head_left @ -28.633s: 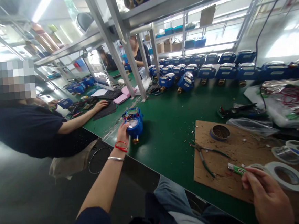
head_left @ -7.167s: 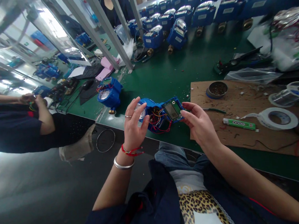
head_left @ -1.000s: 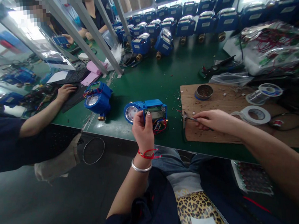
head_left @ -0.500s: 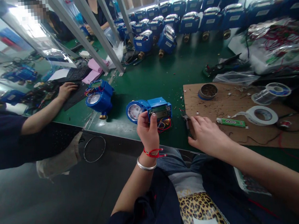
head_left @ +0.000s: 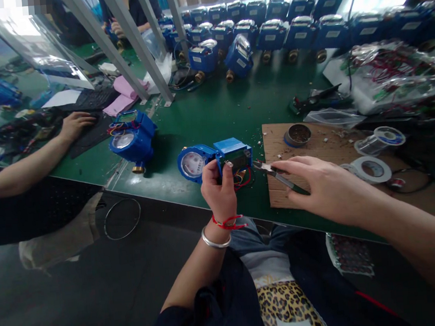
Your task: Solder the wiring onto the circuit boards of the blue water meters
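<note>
My left hand (head_left: 219, 185) grips the near side of a blue water meter (head_left: 233, 145), thumb over the edge of its small display. The meter's round clear dial (head_left: 192, 164) faces up on the left, and red and yellow wires (head_left: 244, 177) hang below the display. In my right hand (head_left: 317, 180) is a pair of pliers (head_left: 287, 181) with dark handles. Their metal tip points left and lies close to the meter's right end; whether it touches cannot be made out.
A second water meter (head_left: 133, 139) stands to the left, near a co-worker's hand (head_left: 78, 124). On the right, a wooden board (head_left: 280, 195) holds a round tin (head_left: 298, 135), a tape roll (head_left: 371, 168) and a solder spool (head_left: 379, 141). Several blue meters (head_left: 271, 35) line the back.
My right hand has lifted the pliers off the bench edge and swung their tip toward the meter's right end. The meter's display digits no longer show. The view has shifted slightly.
</note>
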`<state>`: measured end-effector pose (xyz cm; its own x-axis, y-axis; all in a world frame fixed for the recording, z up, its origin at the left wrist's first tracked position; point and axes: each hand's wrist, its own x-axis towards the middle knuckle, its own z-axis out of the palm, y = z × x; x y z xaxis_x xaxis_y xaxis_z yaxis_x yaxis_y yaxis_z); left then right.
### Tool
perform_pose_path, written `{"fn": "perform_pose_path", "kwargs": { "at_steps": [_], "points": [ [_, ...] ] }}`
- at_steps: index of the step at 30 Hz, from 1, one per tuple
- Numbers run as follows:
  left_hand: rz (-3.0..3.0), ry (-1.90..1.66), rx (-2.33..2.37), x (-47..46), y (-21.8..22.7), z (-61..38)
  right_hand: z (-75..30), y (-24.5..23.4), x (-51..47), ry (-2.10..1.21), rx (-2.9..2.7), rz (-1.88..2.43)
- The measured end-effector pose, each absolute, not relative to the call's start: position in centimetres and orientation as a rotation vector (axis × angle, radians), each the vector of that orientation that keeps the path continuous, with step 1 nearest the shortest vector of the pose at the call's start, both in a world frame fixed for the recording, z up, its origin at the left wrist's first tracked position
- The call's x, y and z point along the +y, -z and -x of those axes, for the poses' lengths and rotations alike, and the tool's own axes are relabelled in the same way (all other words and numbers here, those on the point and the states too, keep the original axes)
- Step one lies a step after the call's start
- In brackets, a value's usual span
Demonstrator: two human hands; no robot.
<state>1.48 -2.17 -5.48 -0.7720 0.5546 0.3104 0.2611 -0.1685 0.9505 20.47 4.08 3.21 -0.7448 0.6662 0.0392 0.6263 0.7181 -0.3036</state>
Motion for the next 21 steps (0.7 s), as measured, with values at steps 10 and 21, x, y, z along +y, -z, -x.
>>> {"fn": "perform_pose_path", "kwargs": {
  "at_steps": [10,21],
  "points": [
    [-1.024,-2.062,1.871,-1.8,5.3,-1.8,-18.0,-6.7,4.5,-0.006,-3.009,1.029],
    [-0.921,-2.055,1.764,-1.9,4.7,-1.8,-20.6,-4.0,5.8,0.056,-2.920,0.787]
  ]
}}
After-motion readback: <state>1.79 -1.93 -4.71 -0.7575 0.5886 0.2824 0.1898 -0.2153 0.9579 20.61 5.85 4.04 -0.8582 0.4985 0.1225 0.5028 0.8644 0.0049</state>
